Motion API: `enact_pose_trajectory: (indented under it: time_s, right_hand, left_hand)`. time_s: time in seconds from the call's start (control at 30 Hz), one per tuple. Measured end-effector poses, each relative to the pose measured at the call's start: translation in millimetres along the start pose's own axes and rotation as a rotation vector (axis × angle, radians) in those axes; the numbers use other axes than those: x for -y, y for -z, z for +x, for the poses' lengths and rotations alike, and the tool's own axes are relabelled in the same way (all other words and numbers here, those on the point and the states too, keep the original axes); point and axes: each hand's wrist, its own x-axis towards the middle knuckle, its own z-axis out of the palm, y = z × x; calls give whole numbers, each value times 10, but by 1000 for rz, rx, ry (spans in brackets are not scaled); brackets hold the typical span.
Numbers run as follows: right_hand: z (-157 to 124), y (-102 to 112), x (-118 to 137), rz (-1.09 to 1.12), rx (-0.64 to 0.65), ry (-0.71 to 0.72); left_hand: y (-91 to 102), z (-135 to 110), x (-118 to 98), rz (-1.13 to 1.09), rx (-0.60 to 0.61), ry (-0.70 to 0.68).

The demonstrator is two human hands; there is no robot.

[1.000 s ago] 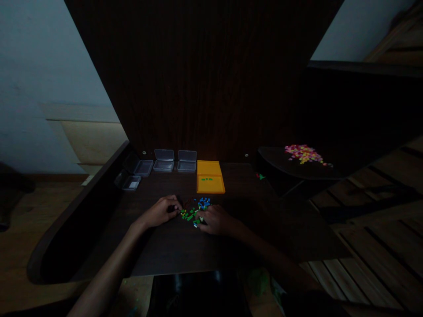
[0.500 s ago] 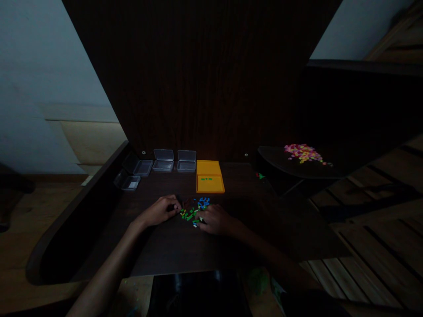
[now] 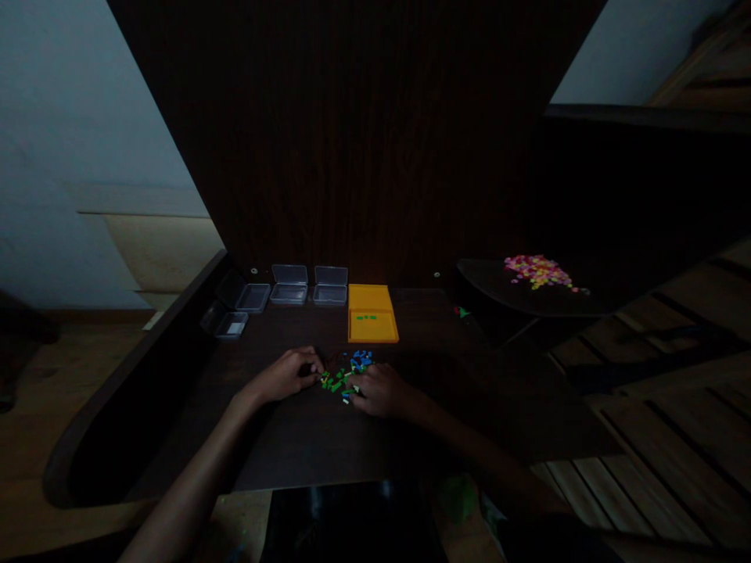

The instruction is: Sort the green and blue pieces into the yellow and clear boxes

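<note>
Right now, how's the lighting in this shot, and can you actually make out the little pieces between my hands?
Head view: very dim, the dark desk nearly black; the yellow box and the pile of green and blue pieces stand out by colour, yet single pieces blur together; the left hand and right hand are dim shapes, their grip unreadable; the pale wall is brightest.
</note>
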Motion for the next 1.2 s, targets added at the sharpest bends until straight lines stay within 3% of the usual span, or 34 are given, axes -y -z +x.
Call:
enact_pose_trajectory:
  time_s: [0.27,0.5,0.87,1.2]
  right_hand:
    - [1,30,27,10,4,-35]
    - [2,65,60,12,15,-65]
    - [-41,-47,4,51,-21,-41]
    - [-58,-92,-21,80,-38,-53]
  left_hand:
    - [30,-25,-33,-39,-28,-15]
    - [-23,24,24,-231,-245,31]
    - [-75,3,-73,-262,-188,167]
    - [-98,-25,-264,-246,-199,62]
